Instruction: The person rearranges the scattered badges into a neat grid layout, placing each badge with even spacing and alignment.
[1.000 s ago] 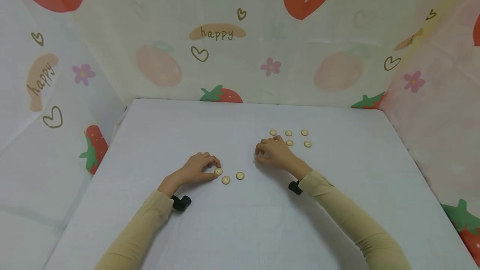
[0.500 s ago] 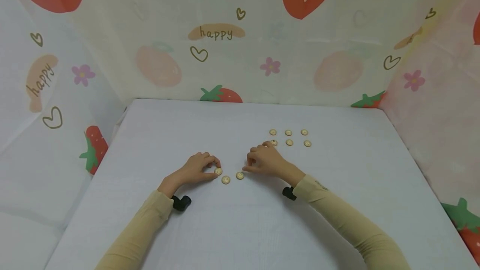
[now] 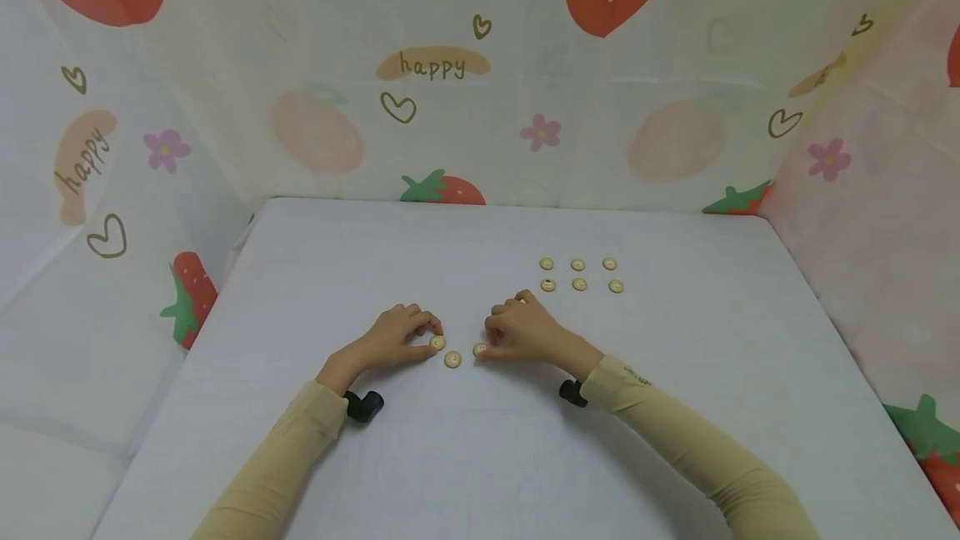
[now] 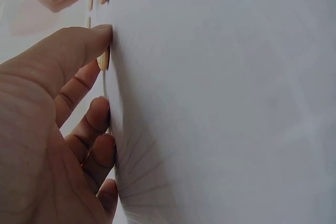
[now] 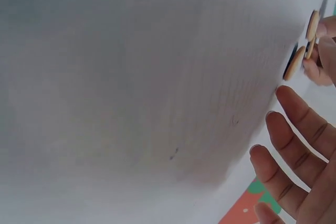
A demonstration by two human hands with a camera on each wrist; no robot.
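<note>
My left hand (image 3: 392, 334) pinches a small round wooden disc (image 3: 437, 342) by its edge, between thumb and index finger. That disc (image 4: 104, 61) peeks out below the thumb in the left wrist view. A second disc (image 3: 452, 360) lies just to the right of it, touched by neither hand. My right hand (image 3: 528, 327) is at a third disc (image 3: 479, 349), its thumb partly covering it in the head view. In the right wrist view, the fingers (image 5: 299, 108) are extended and a small gap separates the nearest fingertip from that disc (image 5: 294, 63).
Beyond my right hand lie two rows of like discs, a back row (image 3: 577, 265) and a front row (image 3: 580, 284). One front-row disc (image 3: 548, 285) has a dark spot. A white cloth (image 3: 450, 457) covers the table, with patterned curtains (image 3: 525, 90) around it.
My right hand has moved left and toward me, away from the front row, to the third disc. The left hand has stayed still, pinching its disc.
</note>
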